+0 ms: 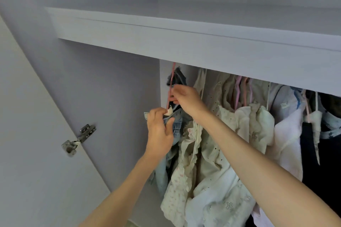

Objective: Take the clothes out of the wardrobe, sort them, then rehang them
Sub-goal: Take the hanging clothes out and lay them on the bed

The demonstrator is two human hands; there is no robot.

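Note:
A pale blue denim garment (176,127) hangs on a pink hanger (170,86) at the left end of the wardrobe's row of clothes. My left hand (159,131) grips the denim collar by its white label. Just above it, my right hand (184,98) pinches the pink hanger's neck. To the right hang cream and white lace garments (212,153), more pink hangers (241,90) and a white top (287,134). A dark garment (177,77) shows behind the pink hanger. The rail itself is hidden behind the shelf.
A thick white shelf (184,42) runs above the clothes. The open wardrobe door (27,134) stands at the left with a metal hinge (77,140). Dark navy clothes (321,171) hang at the far right.

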